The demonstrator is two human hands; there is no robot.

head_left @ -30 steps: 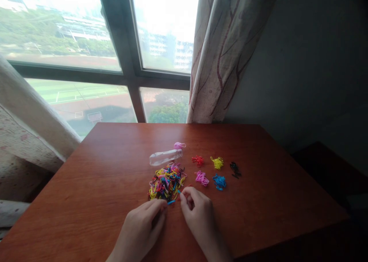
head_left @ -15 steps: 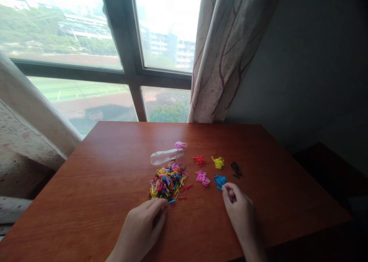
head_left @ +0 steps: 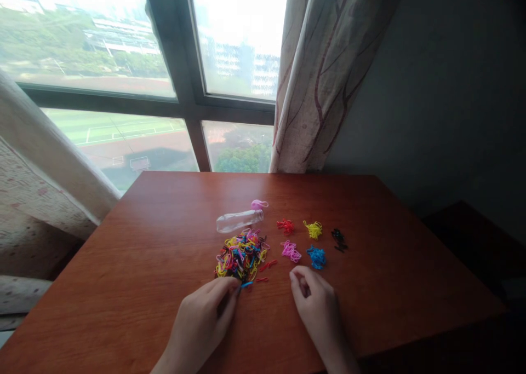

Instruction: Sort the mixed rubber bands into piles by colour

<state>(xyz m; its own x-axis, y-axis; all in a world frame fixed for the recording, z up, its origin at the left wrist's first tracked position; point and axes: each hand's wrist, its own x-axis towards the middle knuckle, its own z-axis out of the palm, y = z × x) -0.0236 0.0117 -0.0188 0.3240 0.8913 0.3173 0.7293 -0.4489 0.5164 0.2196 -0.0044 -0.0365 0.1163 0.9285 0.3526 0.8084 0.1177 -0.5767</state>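
Observation:
A mixed pile of small coloured rubber bands (head_left: 241, 255) lies on the brown wooden table (head_left: 143, 242). To its right sit sorted little heaps: red (head_left: 285, 225), yellow (head_left: 313, 229), black (head_left: 338, 240), pink (head_left: 290, 250) and blue (head_left: 316, 257). My left hand (head_left: 203, 322) rests on the table with its fingertips at the pile's near edge, fingers curled together by a blue band. My right hand (head_left: 316, 305) is just below the pink and blue heaps, fingers curled in a pinch; what it holds is not visible.
A clear small plastic bottle (head_left: 239, 220) lies on its side behind the pile, with a pink cap (head_left: 258, 204) beside it. Two loose red bands (head_left: 266, 268) lie at the pile's right. Window and curtains stand behind the table; a dark wall is at right.
My right hand went from the mixed pile out to the blue heap, then drew back left toward the pile. My left hand has stayed in place.

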